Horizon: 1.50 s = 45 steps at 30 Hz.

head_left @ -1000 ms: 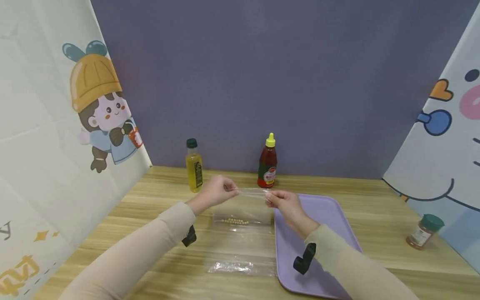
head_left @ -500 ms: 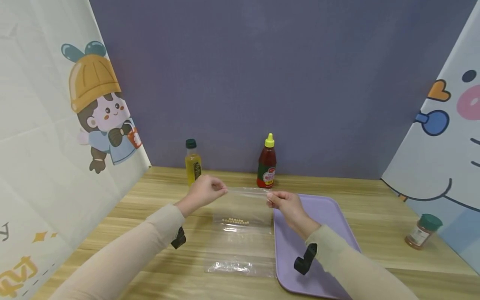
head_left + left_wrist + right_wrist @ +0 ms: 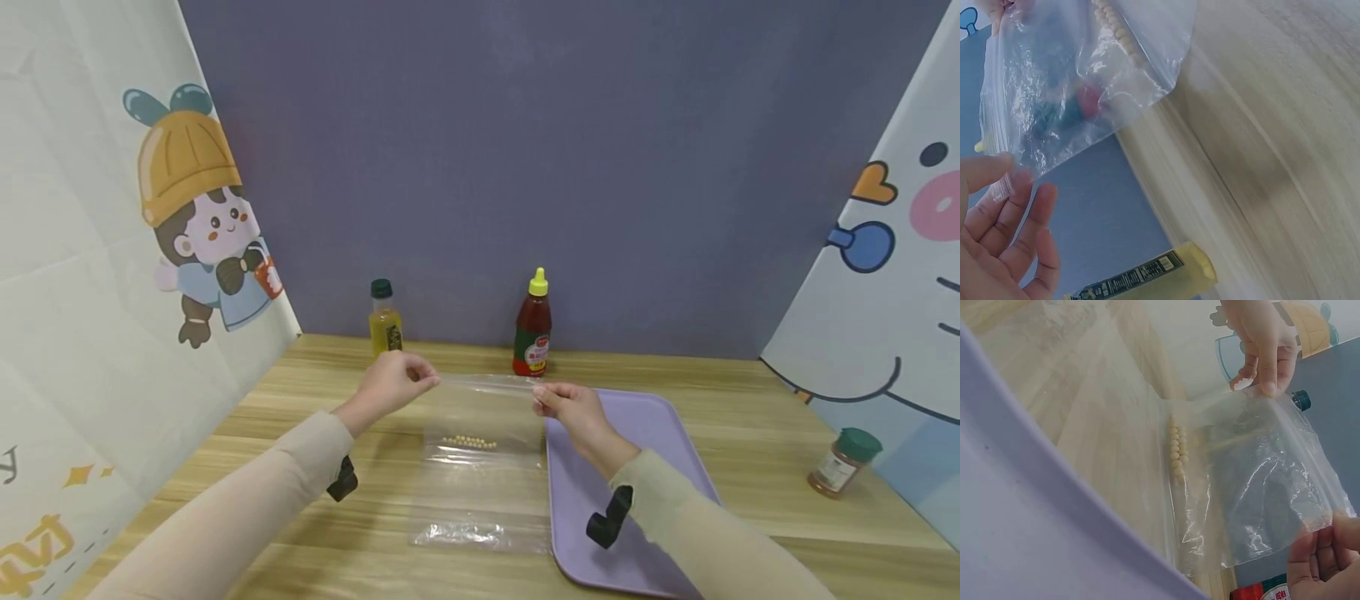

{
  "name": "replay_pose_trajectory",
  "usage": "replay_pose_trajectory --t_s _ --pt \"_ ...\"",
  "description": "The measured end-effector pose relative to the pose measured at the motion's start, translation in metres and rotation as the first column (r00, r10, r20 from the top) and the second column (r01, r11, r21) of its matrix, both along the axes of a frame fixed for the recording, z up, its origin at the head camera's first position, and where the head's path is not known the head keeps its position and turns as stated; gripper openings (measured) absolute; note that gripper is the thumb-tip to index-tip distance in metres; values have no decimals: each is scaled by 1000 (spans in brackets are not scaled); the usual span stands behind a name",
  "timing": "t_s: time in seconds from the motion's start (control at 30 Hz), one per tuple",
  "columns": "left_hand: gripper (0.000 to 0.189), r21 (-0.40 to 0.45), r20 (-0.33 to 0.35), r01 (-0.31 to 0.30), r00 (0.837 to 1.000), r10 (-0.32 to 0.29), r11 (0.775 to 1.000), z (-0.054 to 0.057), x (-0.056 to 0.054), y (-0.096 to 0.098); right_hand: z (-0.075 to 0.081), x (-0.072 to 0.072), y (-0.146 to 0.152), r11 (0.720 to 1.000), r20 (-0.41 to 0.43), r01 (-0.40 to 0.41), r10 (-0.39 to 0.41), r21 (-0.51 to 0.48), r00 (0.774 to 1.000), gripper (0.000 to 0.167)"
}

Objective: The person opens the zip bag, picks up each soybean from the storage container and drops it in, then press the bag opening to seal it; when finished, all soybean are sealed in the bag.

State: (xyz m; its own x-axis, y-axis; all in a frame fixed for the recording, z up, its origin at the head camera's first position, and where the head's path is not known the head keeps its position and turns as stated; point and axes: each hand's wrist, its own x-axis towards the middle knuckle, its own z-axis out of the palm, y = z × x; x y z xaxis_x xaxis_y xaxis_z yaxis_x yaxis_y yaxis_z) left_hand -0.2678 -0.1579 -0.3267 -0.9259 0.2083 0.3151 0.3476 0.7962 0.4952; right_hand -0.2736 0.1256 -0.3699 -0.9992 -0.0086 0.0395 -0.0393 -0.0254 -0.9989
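Note:
A clear zip bag (image 3: 486, 410) is held up by its top edge, with several small round pale-yellow balls (image 3: 469, 442) in a row along its bottom. My left hand (image 3: 388, 387) pinches the left end of the zip edge between thumb and fingertips. At the right end, my right hand (image 3: 576, 412) pinches the same edge. The left wrist view shows the thumb and fingers (image 3: 1040, 206) at the zip strip, the other fingers loosely bent. Below the bag, another clear plastic sheet or bag (image 3: 480, 492) lies flat on the table.
A purple tray (image 3: 637, 492) lies under and beside my right forearm. Behind the hands stand an oil bottle (image 3: 386, 325) with a dark green cap and a red ketchup bottle (image 3: 533, 333). A green-capped spice jar (image 3: 843, 462) stands at the far right.
My left hand has moved left along the bag's top edge, from nearer the middle to its left corner, and now partly covers the oil bottle. The right hand has barely moved.

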Motion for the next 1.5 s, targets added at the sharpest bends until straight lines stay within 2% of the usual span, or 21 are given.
replay_pose_trajectory --t_s 0.3,0.5,0.6,0.73,0.83,0.97,1.07,1.2,1.37,1.5 --pt "11 19 19 -30 999 29 999 -1 1 -10 0 -1 -1 1000 0 13 -13 -17 1000 15" --pt "10 33 17 -16 1000 15 999 -2 1 -15 0 -2 -1 1000 5 24 -24 -13 1000 20" --pt "10 46 20 3 1000 -3 999 -3 2 -17 1 -2 -1 1000 9 8 -8 2 1000 23" --pt "10 101 79 39 996 -47 994 -5 2 -22 4 -2 1 998 6 -63 63 28 998 23" --pt "12 209 168 58 981 -94 976 -5 3 -25 8 -3 1 990 13 -139 138 31 990 22" --pt "15 360 259 45 955 -146 932 -6 5 -28 12 -3 -1 976 48 -216 215 15 975 23" --pt "16 431 298 32 938 -176 902 -8 6 -29 15 -1 -3 966 59 -258 257 5 965 23" --pt "16 502 315 32 924 -217 864 -10 7 -30 17 0 -7 956 50 -293 293 -5 955 25" --pt "14 551 307 25 923 -231 834 -9 4 -32 19 1 -13 959 56 -282 283 -19 958 28" --pt "14 560 303 5 930 -209 829 -6 -1 -33 19 0 -17 967 74 -253 254 -26 964 30"
